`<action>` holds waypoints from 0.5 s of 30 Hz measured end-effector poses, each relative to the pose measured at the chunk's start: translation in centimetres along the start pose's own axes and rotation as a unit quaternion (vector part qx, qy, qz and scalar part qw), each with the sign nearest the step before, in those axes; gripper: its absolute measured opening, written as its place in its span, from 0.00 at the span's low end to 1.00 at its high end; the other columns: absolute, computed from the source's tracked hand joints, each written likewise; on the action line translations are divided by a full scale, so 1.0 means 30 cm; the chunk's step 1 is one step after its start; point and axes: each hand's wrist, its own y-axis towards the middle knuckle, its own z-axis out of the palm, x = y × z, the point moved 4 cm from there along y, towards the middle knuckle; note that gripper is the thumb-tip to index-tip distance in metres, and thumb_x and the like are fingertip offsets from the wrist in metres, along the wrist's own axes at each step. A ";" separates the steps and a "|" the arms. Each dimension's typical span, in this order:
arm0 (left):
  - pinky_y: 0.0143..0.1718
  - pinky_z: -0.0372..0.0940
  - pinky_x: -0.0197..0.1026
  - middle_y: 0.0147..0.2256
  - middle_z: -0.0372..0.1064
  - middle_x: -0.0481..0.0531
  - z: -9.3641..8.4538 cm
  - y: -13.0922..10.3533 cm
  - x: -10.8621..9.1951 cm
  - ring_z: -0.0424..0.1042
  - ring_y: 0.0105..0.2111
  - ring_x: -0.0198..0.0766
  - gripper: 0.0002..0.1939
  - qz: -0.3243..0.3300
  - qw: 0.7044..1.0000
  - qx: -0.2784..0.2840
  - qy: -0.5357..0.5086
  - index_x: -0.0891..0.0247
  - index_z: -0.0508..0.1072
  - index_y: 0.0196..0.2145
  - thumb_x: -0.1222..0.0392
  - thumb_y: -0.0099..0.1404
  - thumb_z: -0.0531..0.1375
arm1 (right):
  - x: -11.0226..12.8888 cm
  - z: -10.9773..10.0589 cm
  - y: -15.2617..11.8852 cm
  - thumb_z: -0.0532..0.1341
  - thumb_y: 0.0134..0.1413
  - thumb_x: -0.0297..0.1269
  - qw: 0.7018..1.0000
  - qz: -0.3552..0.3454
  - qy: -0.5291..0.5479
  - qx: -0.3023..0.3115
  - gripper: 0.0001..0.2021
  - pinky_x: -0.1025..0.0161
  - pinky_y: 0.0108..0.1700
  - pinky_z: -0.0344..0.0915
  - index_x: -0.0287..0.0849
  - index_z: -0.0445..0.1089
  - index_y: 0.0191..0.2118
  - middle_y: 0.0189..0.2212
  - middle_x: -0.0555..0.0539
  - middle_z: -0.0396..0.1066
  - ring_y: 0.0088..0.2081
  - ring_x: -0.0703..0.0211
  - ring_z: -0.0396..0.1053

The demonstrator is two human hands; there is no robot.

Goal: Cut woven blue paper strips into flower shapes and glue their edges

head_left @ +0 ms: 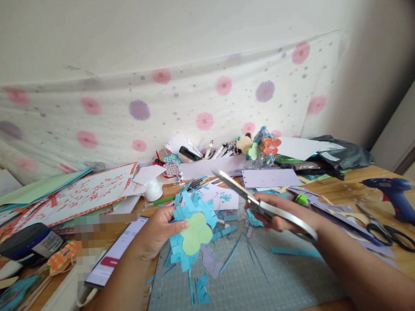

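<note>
My left hand (pixel 161 231) pinches a green paper flower (pixel 197 234) laid over a blue paper piece (pixel 180 251) with a fringed, cut edge. Silver scissors (pixel 288 218) are in my right hand (pixel 272 212), their blades pointing up and to the left, to the right of the flower. The blades look close together and touch no paper. Both hands are above a grey cutting mat (pixel 251 289), where blue scraps (pixel 202 289) and a purple scrap (pixel 211 261) lie.
A phone (pixel 116 250) and a dark jar (pixel 30 244) are on the left. To the right lie black-handled scissors (pixel 391 235) and a blue glue gun (pixel 394 195). Pens (pixel 224 149) and a white card with a blue drawing (pixel 219 197) are at the back.
</note>
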 end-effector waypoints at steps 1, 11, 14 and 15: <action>0.31 0.67 0.41 0.31 0.75 0.54 0.015 0.005 0.005 0.73 0.29 0.42 0.14 -0.001 1.000 -0.009 -0.006 0.66 0.77 0.33 0.55 0.51 0.68 | -0.007 0.017 0.012 0.62 0.46 0.60 0.998 -0.015 0.036 -0.046 0.31 0.65 0.28 0.57 0.40 0.61 0.48 0.28 0.51 0.59 0.26 0.64 0.57; 0.31 0.65 0.39 0.29 0.75 0.52 0.196 0.040 0.043 0.71 0.28 0.41 0.13 -0.027 0.996 0.014 0.088 0.66 0.76 0.31 0.53 0.53 0.66 | -0.056 0.144 0.093 0.69 0.40 0.37 0.973 0.017 0.130 -0.188 0.21 0.65 0.28 0.59 0.43 0.61 0.40 0.25 0.54 0.66 0.25 0.64 0.63; 0.33 0.65 0.40 0.29 0.74 0.51 0.209 0.050 0.046 0.71 0.29 0.41 0.11 -0.025 0.994 0.025 0.107 0.65 0.76 0.31 0.54 0.54 0.65 | -0.059 0.145 0.092 0.66 0.39 0.32 0.974 0.031 0.124 -0.185 0.19 0.67 0.26 0.57 0.43 0.62 0.39 0.24 0.55 0.66 0.23 0.66 0.61; 0.32 0.65 0.39 0.29 0.74 0.50 0.212 0.053 0.045 0.70 0.29 0.40 0.11 -0.023 0.993 0.026 0.109 0.65 0.75 0.30 0.54 0.54 0.65 | -0.059 0.145 0.092 0.66 0.38 0.30 0.975 0.037 0.120 -0.185 0.18 0.67 0.25 0.56 0.42 0.62 0.39 0.23 0.55 0.66 0.22 0.66 0.60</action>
